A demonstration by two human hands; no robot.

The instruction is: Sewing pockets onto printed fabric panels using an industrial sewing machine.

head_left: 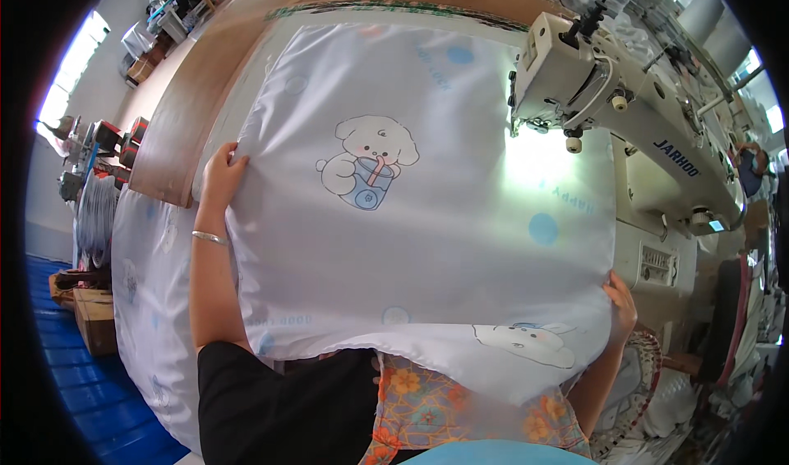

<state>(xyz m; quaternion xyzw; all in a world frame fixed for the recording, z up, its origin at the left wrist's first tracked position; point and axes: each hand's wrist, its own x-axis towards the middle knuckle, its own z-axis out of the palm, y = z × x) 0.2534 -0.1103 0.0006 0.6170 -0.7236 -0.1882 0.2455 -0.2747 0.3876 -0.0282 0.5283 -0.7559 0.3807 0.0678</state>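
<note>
A white printed cloth [444,259] lies spread over the sewing table, with a cartoon puppy holding a cup, blue dots and pale blue lettering. My left hand [222,173] grips its left edge, about halfway up. Lower down on the opposite side, my right hand [620,300] is closed on the right edge, its fingertips partly hidden. The near edge folds back toward my body, where a second cartoon animal appears. On the right, a sewing machine [567,78] reaches over the cloth; its lamp brightly lights the fabric, and the glare hides the needle area.
The brown table edge [168,136] curves around the left and far sides. More white printed cloth [156,317] hangs down at the left. A cardboard box [96,321] stands beyond it above a blue floor [90,383]. White material [666,407] is heaped at the lower right.
</note>
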